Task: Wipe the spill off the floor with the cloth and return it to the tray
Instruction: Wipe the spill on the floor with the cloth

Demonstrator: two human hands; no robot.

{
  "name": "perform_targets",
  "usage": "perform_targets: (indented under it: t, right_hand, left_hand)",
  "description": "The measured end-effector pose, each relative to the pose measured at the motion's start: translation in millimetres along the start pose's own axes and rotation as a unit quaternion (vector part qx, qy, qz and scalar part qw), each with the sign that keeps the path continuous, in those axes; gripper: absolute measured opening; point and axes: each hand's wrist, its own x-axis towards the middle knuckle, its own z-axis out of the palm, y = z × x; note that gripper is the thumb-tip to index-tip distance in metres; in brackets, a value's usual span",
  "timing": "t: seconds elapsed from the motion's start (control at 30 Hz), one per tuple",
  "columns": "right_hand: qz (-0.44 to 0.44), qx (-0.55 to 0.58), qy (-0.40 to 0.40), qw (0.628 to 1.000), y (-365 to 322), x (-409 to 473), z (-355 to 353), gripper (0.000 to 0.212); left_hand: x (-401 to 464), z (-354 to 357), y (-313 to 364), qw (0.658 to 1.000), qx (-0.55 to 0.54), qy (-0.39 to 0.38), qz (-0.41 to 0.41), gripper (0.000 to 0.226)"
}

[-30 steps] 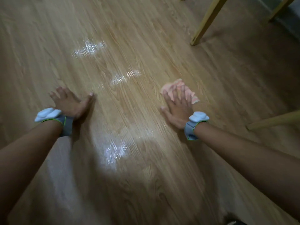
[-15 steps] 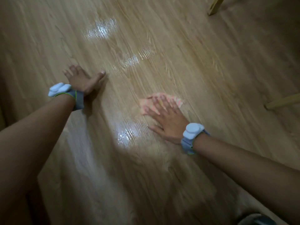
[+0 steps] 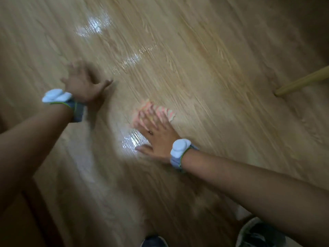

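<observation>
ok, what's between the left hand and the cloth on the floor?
Head view: only bare wood floor separates the left hand from the pink cloth under the right hand. Glossy patches lie off that line.

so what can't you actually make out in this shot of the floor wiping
Head view, the only one:
- cloth: mostly under the right hand and motion-blurred; its shape and folds are unclear.
- left hand: blurred, finger detail lost.
- tray: not in frame.
- shoes: cut off by the bottom edge.
- shiny patches: spill or light glare, cannot tell.
</observation>
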Motion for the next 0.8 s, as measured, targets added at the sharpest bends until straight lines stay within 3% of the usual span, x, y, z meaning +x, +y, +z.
perform_targets:
  t: [0.07, 0.1, 0.27, 0.33, 0.47, 0.53, 0.6, 0.67, 0.73, 0.8]
  right_hand:
    - [-0.062, -0.008, -0.003, 0.998, -26, -7, 10, 0.085]
    - [-0.073, -0.009, -0.008, 0.997, -29, -11, 10, 0.084]
    - [-0.099, -0.039, -0.035, 0.994, 14, -41, -5, 0.081]
    - [-0.029, -0.047, -0.021, 0.998, 59, -60, -18, 0.081]
    - [0.197, -0.03, -0.006, 0.98, 163, -97, -46, 0.082]
    - [0.272, -0.026, 0.001, 0.962, 181, -109, -50, 0.084]
    - [0.291, -0.036, 0.0, 0.956, 171, -100, -44, 0.089]
    - [0.255, -0.036, -0.013, 0.966, 145, -80, -38, 0.094]
    - [0.158, -0.026, -0.015, 0.987, 111, -59, -27, 0.098]
    - [0.078, -0.015, -0.005, 0.997, 69, -48, -16, 0.097]
  left_hand:
    - [-23, 18, 23, 0.992, 0.051, -0.015, 0.117, 0.123]
    - [-35, 28, 36, 0.989, 0.059, -0.041, 0.132, 0.128]
    - [-58, 47, 66, 0.995, 0.067, -0.066, 0.034, 0.137]
    - [-53, 42, 68, 0.994, 0.066, -0.081, 0.037, 0.139]
    - [-41, 31, 62, 0.987, 0.089, -0.119, 0.058, 0.146]
    - [-35, 30, 62, 0.985, 0.1, -0.127, 0.065, 0.152]
    - [-32, 31, 65, 0.981, 0.119, -0.142, 0.057, 0.158]
    - [-34, 34, 73, 0.981, 0.115, -0.143, 0.065, 0.16]
    - [-41, 40, 84, 0.984, 0.1, -0.102, 0.107, 0.154]
    - [-54, 49, 110, 0.972, 0.092, -0.076, 0.203, 0.138]
